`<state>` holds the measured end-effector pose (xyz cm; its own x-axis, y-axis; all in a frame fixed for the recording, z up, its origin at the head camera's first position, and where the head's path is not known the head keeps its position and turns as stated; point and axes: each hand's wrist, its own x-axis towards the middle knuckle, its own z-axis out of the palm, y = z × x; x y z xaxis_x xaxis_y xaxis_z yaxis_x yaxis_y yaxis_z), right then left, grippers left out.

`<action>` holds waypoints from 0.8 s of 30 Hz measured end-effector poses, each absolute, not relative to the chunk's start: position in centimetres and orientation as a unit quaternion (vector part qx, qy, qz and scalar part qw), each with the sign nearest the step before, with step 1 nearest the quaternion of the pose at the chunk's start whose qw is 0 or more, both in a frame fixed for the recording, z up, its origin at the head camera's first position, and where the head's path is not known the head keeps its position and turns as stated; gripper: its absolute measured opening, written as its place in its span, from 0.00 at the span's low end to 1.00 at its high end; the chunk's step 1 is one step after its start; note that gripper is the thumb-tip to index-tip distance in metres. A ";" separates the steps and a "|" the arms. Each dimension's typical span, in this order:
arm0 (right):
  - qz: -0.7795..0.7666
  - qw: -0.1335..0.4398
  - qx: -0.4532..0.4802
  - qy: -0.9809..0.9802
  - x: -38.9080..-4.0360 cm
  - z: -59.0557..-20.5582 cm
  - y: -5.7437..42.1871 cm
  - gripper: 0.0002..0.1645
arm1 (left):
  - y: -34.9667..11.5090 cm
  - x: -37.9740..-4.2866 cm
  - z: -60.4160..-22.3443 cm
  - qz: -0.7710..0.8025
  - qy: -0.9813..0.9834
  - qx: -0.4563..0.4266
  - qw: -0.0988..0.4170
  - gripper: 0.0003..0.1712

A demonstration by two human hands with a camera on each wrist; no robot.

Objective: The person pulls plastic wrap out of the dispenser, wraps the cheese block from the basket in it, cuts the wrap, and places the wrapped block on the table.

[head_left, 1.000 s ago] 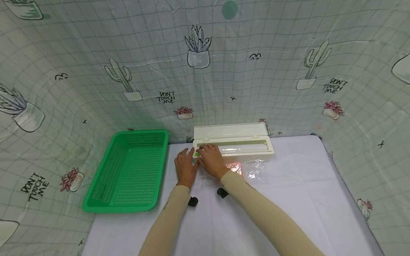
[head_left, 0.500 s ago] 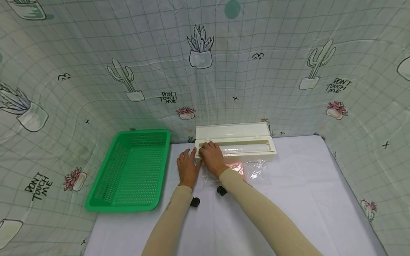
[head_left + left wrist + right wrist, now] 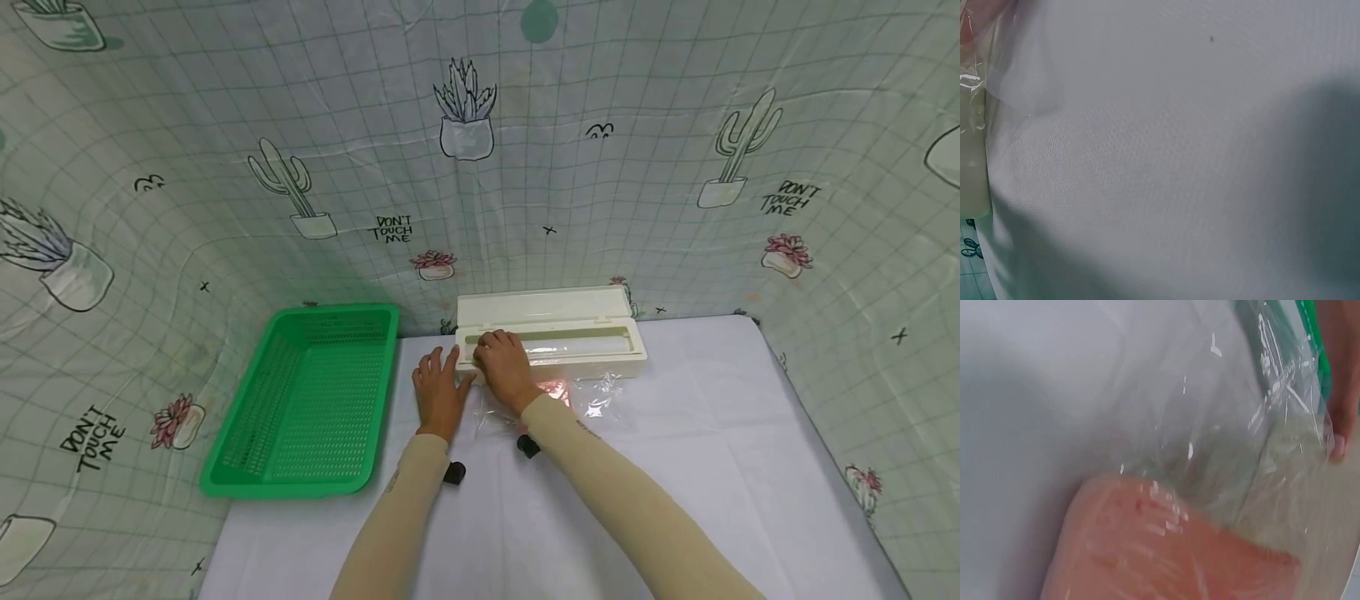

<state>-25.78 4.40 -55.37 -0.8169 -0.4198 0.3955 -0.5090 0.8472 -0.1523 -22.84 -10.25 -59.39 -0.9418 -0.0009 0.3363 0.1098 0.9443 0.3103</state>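
A long white plastic wrap dispenser (image 3: 592, 367) stands at the back of the table, its lid raised, with a clear roll (image 3: 573, 348) inside. My right hand (image 3: 506, 367) bends over its front edge near the left end. Its curled fingers pinch the small green slide cutter, which the hand now hides. My left hand (image 3: 438, 392), fingers spread, rests at the dispenser's left end. In the right wrist view its thumb touches the film (image 3: 1272, 387). Clear film spreads in front of the dispenser, over a pink item (image 3: 1141, 544) whose kind I cannot tell.
A green plastic basket (image 3: 300, 487) stands to the left on the white-covered table (image 3: 600, 533). A patterned cloth (image 3: 525, 192) hangs close behind the dispenser and along both sides. Black wrist-camera parts (image 3: 454, 472) sit by the sleeves.
My right hand has shifted slightly right along the dispenser's front edge, its fingers closing in. The green slide cutter, visible earlier at the left end, is now hidden. My left hand stays put.
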 end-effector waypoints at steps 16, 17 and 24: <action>0.195 0.171 0.222 -0.940 -25.8 -56.2 8.6 0.06 | -10.3 -23.0 -59.4 -0.169 -0.970 -0.038 0.170 0.35; 0.196 0.172 0.220 -0.940 -25.7 -56.3 8.9 0.05 | -10.3 -23.0 -59.5 -0.169 -0.970 -0.039 0.170 0.35; 0.202 0.200 0.223 -0.932 -25.3 -56.4 10.7 0.04 | -10.6 -23.0 -59.4 -0.192 -0.969 -0.034 0.148 0.35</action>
<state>-25.33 10.75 -56.43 -0.8207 -0.3339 0.4637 -0.4961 0.8190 -0.2883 -23.02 -10.60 -59.44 -0.9537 0.0088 0.3007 0.1230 0.9237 0.3629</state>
